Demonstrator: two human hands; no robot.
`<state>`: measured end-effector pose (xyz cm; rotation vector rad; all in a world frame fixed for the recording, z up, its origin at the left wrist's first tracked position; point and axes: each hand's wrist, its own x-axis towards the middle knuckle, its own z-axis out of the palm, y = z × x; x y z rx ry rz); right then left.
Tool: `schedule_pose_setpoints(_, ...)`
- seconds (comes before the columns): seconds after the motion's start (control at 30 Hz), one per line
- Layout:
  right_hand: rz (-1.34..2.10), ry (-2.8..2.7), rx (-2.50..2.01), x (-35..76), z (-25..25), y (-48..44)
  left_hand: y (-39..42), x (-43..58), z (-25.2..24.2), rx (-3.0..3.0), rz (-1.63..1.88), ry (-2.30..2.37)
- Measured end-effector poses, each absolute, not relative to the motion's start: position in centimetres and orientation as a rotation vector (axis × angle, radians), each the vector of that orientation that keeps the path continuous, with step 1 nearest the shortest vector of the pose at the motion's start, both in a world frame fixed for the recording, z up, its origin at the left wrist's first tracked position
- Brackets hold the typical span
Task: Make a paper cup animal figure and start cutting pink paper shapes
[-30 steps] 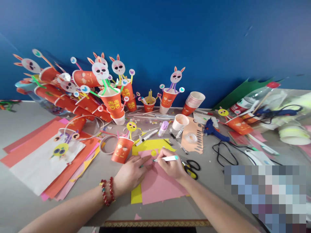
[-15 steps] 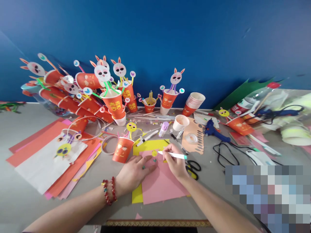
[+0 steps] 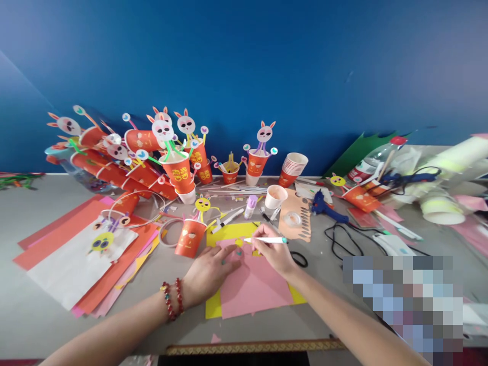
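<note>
My right hand (image 3: 273, 254) grips a white marker (image 3: 269, 240) with a green end, its tip near the top of a pink paper sheet (image 3: 251, 290). Fingers outstretched, my left hand (image 3: 211, 269) lies on the left side of that sheet. A small yellow paper circle (image 3: 239, 243) is beside the left fingertips, with a tiny teal mark just below it. Under the pink sheet lies a yellow sheet (image 3: 218, 305). The black scissors handle (image 3: 299, 259) shows partly behind my right wrist. An orange cup (image 3: 191, 238) with a yellow rabbit figure (image 3: 203, 204) stands beyond my left hand.
Rabbit-decorated orange cups (image 3: 179, 170) crowd the back left. Coloured sheets (image 3: 91, 264) lie at left. A glue stick (image 3: 250, 207), a white cup (image 3: 276, 196), a blue glue gun (image 3: 326, 207) with a looped cord and a bottle (image 3: 375, 160) are on the far side and right.
The camera view has shifted a little, moving the things at the back lower and the right side leftward. My right hand and marker are slightly left; my left hand stays on the sheet.
</note>
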<state>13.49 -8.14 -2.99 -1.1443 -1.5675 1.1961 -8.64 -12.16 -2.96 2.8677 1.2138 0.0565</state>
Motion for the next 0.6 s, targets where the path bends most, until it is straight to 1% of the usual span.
schedule_pose_setpoints(0.3, 0.959, -1.670, -1.164, 14.1, -5.4, -8.0, -11.5, -7.9, -1.7, 2.943, -0.111, 1.090)
schedule_pose_setpoints(0.47, 0.884, -1.676, -1.145, 14.0, -5.5, -8.1, -10.8, -7.9, -0.8, 2.973, -0.120, 0.948)
schedule_pose_setpoints(0.6, 0.864, -1.687, -1.149, 13.9, -5.4, -8.2, -10.6, -7.9, -1.4, 2.980, -0.090, 0.967)
